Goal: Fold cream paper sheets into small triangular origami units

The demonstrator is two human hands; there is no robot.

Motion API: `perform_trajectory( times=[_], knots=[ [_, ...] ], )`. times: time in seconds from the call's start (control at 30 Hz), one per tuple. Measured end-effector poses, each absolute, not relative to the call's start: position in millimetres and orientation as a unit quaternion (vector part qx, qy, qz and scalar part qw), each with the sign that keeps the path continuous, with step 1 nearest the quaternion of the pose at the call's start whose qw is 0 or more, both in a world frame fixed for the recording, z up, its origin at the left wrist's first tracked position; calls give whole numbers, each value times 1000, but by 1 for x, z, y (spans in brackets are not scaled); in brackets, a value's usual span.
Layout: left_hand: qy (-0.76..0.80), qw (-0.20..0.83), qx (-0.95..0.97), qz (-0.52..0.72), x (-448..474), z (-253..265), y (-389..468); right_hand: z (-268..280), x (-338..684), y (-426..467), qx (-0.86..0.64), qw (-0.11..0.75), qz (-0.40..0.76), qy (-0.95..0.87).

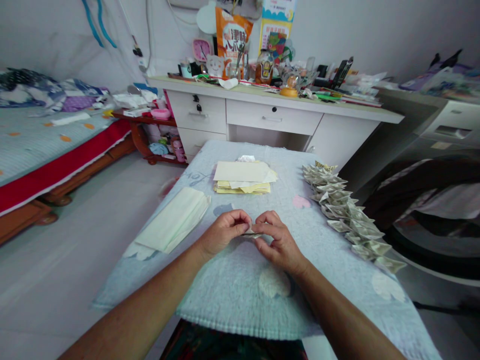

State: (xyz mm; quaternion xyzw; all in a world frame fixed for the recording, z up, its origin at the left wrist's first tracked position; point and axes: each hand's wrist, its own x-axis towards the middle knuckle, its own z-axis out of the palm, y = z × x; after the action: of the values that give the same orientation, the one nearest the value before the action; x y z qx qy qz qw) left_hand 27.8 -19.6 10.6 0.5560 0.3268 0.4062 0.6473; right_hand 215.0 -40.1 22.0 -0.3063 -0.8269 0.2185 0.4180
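Between my two hands is a small piece of folded paper (252, 234), mostly covered by my fingers. My left hand (228, 231) pinches its left side between thumb and fingers. On the other side, my right hand (276, 241) has its curled fingers on the paper's right end. A stack of pale paper sheets (170, 220) lies to the left of my hands. Beyond them sits a pile of cream and yellow paper (242, 172). Rows of folded paper pieces with pointed ends (347, 212) run along the right side of the table.
A blue patterned cloth (240, 300) covers the table. Behind it stands a white desk (273, 115) crowded with jars, a pink clock (201, 50) and an orange bag (232, 37). A bed (56, 145) is at left, a washing machine (446, 150) at right.
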Motion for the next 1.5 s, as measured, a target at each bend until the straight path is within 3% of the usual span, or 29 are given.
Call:
perform_trajectory(
  times=[0.3,0.53,0.63,0.8,1.03,1.23,1.5],
  knots=[
    [310,632,572,420,29,10,-21,23,216,-38,-319,430,280,-797],
    [382,412,712,421,32,14,-28,16,219,-33,-391,483,316,-717],
    [408,374,730,402,35,14,-28,13,218,-34,-411,474,342,-699],
    [394,404,724,397,35,14,-27,14,216,-35,-414,496,392,-655],
    [347,500,694,385,34,14,-26,17,219,-33,-407,453,402,-684],
    [383,444,718,374,35,13,-26,12,217,-32,-406,456,439,-659],
    [408,464,701,356,34,11,-25,14,217,-33,-393,444,474,-651]
  ],
)
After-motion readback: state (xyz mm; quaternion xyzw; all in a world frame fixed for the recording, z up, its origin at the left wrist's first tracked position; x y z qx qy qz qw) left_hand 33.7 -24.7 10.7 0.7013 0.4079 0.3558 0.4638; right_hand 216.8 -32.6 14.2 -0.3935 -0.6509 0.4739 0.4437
